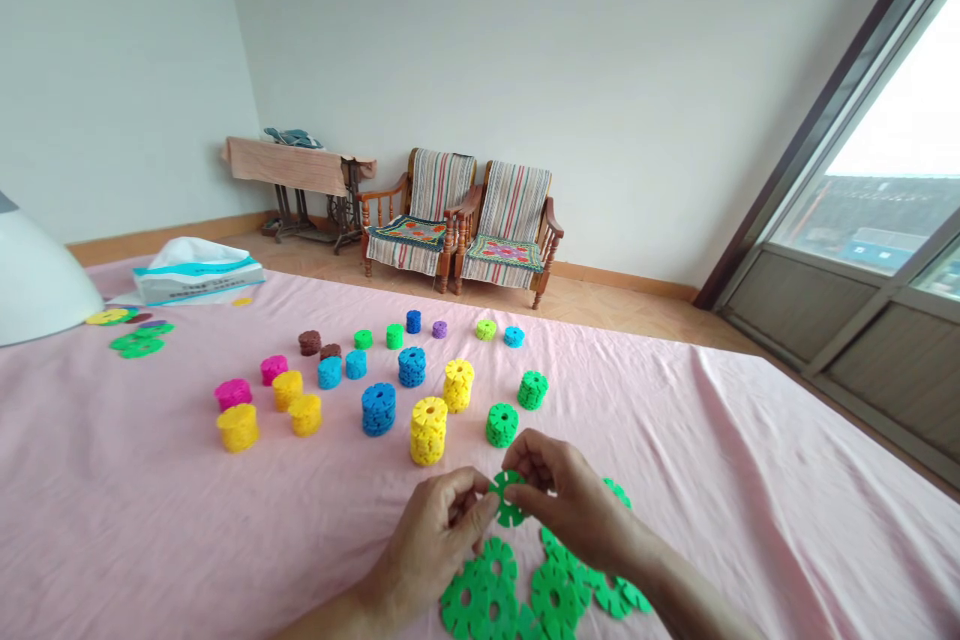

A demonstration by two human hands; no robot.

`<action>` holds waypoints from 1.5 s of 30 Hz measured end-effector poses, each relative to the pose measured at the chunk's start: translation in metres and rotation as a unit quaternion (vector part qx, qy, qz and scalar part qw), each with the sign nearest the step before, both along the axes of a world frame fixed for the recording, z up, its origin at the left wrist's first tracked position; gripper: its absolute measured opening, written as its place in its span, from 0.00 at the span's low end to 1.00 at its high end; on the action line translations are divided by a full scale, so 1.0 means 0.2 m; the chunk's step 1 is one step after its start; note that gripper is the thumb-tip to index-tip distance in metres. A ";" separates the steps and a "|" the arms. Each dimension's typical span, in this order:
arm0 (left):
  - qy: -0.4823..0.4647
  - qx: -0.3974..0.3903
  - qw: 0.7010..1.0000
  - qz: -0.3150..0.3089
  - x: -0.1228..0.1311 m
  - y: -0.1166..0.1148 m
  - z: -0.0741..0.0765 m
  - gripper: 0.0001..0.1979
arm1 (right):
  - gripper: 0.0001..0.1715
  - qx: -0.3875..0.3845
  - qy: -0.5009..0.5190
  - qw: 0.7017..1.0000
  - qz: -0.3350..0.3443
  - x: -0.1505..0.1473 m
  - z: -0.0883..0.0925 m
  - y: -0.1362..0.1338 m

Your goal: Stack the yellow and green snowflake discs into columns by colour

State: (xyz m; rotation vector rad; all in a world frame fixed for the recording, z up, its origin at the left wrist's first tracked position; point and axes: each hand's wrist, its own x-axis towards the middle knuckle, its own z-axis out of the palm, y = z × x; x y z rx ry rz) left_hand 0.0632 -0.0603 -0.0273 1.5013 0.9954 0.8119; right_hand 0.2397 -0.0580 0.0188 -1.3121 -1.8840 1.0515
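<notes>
At six o'clock, the left hand and right hand hold a single disc between them, just above loose discs lying on the bed. Stacked discs stand on the bed from eleven to twelve o'clock, with a wrapped pack and more flat discs at ten o'clock. Beyond the bed, two armchairs stand side by side at twelve o'clock, a treadle table at eleven, and a window at two.

Nothing legible anywhere; the white packet with teal bands, far beyond the left grip, carries printed lines, but they're too small to read.
</notes>
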 end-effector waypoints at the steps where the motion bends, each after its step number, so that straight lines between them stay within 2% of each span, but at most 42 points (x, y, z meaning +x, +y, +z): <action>1: -0.006 -0.005 1.000 0.003 0.00 0.00 0.00 0.23 | 0.06 0.013 0.006 1.000 -0.010 -0.03 -0.01 -0.02; 5: -0.047 -0.031 0.998 0.026 -0.01 0.01 -0.01 0.22 | 0.22 0.065 -0.015 0.998 0.010 -0.09 -0.04 -0.07; 7: -0.060 -0.040 0.997 0.028 -0.01 0.02 -0.01 0.22 | 0.25 0.093 -0.033 0.995 0.024 -0.09 -0.04 -0.09; 11: -0.075 -0.049 0.995 0.045 -0.01 0.02 0.00 0.23 | 0.21 0.135 -0.071 0.988 0.018 -0.08 -0.05 -0.06; 16: -0.062 -0.046 0.994 0.078 -0.01 0.02 0.00 0.26 | 0.18 0.206 -0.062 0.967 -0.134 -0.05 -0.09 0.11; 18: -0.050 -0.050 0.994 0.080 -0.01 0.02 0.00 0.28 | 0.17 0.211 -0.051 0.963 -0.160 -0.04 -0.13 0.19; 21: -0.052 -0.060 0.993 0.082 -0.01 0.02 -0.01 0.29 | 0.17 0.198 -0.048 0.965 -0.166 -0.03 -0.19 0.27; 26: -0.061 -0.061 0.993 0.077 -0.01 0.03 -0.01 0.28 | 0.17 0.195 -0.055 0.965 -0.165 -0.03 -0.25 0.30; 39: -0.039 -0.047 0.996 0.072 -0.01 0.03 -0.01 0.28 | 0.17 0.202 -0.064 0.965 -0.157 -0.03 -0.25 0.30; 42: -0.032 -0.035 0.996 0.073 -0.01 0.02 -0.03 0.25 | 0.19 0.208 -0.058 0.963 -0.164 -0.01 -0.23 0.28; 45: -0.024 0.006 0.996 0.091 -0.01 0.02 -0.05 0.21 | 0.15 0.202 -0.048 0.961 -0.185 0.03 -0.21 0.25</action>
